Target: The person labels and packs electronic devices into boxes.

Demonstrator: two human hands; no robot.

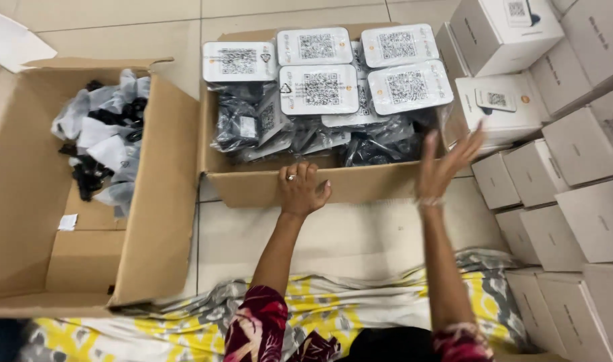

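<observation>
left hand (301, 190): fingers curled over near wall of the open brown cardboard box (346, 184) on the floor | right hand (446, 161): fingers spread wide, empty, above box's right corner | risk: a bump may slide the white flat packs (318, 89) piled on black bagged parts (238, 124)

Left hand (301, 190): palm down, fingers curled, ring on 1 finger, arm stretched forward.
Right hand (446, 163): raised, open, fingers spread and slightly blurred, bracelet at wrist, forearm stretched forward.
</observation>
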